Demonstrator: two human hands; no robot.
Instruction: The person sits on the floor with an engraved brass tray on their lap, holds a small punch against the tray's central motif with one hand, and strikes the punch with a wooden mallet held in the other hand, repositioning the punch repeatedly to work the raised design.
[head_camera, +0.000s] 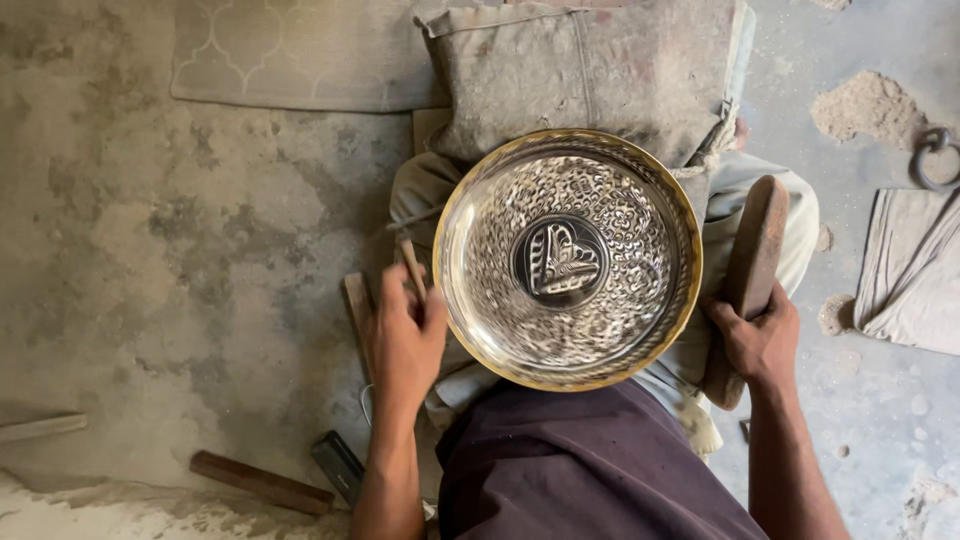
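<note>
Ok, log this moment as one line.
left hand: grips thin punch at bowl rim | right hand: grips wooden mallet | engraved brass bowl: on lap | floor: dusty

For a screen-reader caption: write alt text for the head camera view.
A round engraved metal bowl with a brass rim rests on a seated person's lap, seen from above. The left hand holds a thin chisel-like tool at the bowl's edge; the right hand grasps a wooden mallet. A hammer lies on the dusty concrete floor.
</note>
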